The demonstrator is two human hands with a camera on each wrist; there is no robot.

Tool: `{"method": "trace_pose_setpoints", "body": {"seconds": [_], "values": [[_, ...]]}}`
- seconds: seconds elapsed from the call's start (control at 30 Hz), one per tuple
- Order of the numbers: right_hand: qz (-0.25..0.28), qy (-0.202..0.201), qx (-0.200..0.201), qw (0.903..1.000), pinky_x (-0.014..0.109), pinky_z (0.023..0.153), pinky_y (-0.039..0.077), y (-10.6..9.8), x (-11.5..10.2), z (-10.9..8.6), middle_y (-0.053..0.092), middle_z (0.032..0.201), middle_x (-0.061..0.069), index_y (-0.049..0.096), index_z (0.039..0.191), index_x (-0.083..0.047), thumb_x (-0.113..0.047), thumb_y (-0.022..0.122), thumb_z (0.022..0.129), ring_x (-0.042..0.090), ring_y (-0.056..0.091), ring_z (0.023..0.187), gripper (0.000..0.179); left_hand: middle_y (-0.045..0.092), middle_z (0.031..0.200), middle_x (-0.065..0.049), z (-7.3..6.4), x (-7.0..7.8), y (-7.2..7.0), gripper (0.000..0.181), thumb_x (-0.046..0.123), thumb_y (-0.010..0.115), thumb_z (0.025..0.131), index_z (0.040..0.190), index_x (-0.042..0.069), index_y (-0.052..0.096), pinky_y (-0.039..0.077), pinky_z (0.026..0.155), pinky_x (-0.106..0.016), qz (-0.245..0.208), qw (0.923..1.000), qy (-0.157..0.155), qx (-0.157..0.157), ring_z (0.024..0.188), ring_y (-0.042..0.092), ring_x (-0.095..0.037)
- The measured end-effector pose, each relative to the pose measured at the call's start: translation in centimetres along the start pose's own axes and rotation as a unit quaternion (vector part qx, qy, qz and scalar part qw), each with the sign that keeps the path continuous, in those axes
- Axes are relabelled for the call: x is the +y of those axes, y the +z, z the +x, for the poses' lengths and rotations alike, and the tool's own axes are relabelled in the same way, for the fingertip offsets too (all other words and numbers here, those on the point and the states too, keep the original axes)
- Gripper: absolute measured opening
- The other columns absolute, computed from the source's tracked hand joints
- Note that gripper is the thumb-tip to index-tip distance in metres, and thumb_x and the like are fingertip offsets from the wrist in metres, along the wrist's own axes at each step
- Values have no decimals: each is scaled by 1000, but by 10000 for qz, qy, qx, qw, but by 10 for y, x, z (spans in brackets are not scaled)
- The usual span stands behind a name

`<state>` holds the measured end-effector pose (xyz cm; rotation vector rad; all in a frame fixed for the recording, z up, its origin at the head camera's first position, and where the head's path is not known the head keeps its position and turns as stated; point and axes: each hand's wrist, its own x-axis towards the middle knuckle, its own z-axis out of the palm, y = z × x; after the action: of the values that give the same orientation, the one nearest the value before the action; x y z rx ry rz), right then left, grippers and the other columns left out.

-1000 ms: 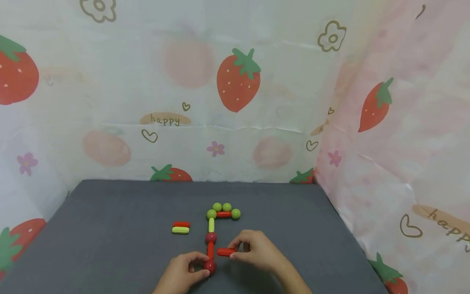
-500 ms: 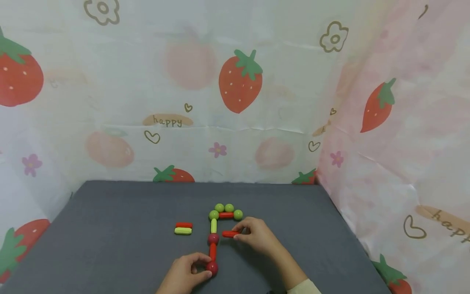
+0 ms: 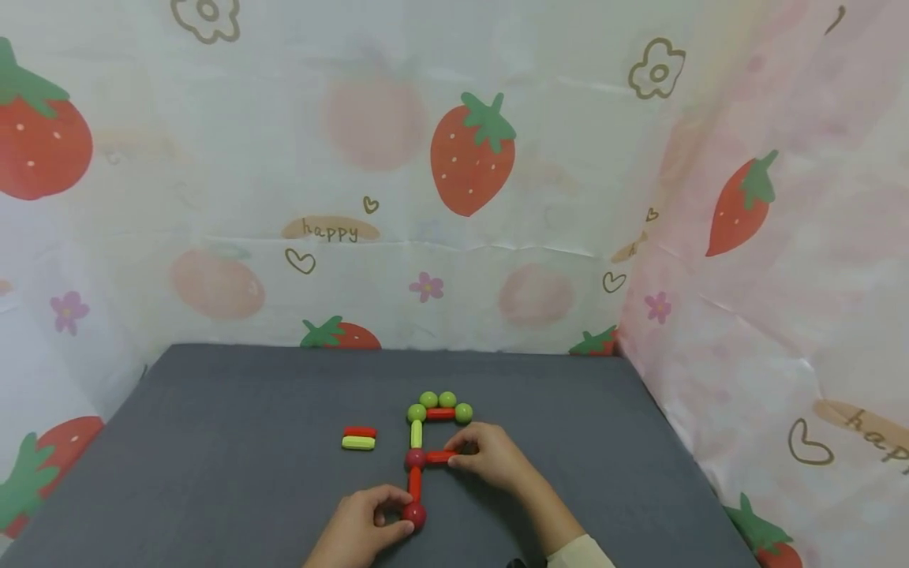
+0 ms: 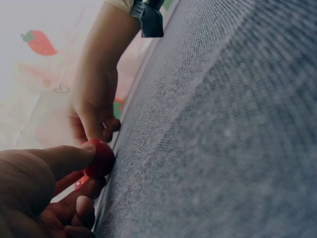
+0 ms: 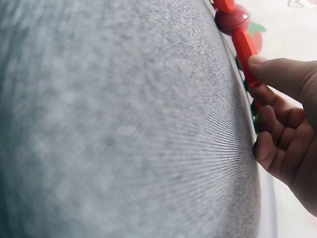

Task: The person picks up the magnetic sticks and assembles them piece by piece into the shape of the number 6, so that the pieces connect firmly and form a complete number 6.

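On the grey table lies a figure of balls and rods. My left hand (image 3: 362, 522) pinches its nearest red ball (image 3: 415, 516) between thumb and fingers; the left wrist view shows this same red ball (image 4: 100, 158) up close. Between thumb and forefinger my right hand (image 3: 493, 457) holds a red rod (image 3: 439, 457). That rod's left end meets the middle dark red ball (image 3: 415, 458), as the right wrist view shows too, with the red rod (image 5: 244, 49) against the ball (image 5: 234, 20). A red rod (image 3: 415, 484) joins the two red balls. A yellow-green rod (image 3: 416, 434) runs up from the middle one.
At the figure's far end, a green ball (image 3: 417, 412), a red rod (image 3: 440, 413) and another green ball (image 3: 464, 412) form a row, with two green balls behind. Left of the figure lie a loose red rod (image 3: 360, 431) and a yellow-green rod (image 3: 358, 443). Strawberry-patterned cloth (image 3: 398, 292) hangs behind the table.
My right hand has moved the red rod away from me, then left, until its end meets the middle dark red ball. My left hand keeps holding the nearest ball.
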<state>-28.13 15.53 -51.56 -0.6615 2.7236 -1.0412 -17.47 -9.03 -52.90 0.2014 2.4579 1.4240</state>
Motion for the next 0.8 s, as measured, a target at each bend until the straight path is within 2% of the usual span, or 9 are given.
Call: {"method": "trace_pose_setpoints", "body": {"seconds": [0.23, 0.8], "values": [[115, 94, -66, 9999, 24, 63, 43, 1, 1, -1, 65, 89, -9, 76, 95, -29, -30, 79, 82, 6, 52, 72, 14, 58, 70, 3, -1, 2, 0, 31, 34, 81, 77, 105, 22, 72, 36, 50, -26, -42, 9999, -89, -28, 59, 47, -15], [102, 220, -326, 9992, 25, 62, 45, -1, 0, 2, 63, 84, -8, 76, 95, -26, -26, 80, 80, 8, 53, 72, 15, 56, 68, 3, -1, 1, -1, 31, 34, 81, 78, 105, 22, 72, 35, 49, -26, -33, 10000, -67, -45, 58, 46, -14]]}}
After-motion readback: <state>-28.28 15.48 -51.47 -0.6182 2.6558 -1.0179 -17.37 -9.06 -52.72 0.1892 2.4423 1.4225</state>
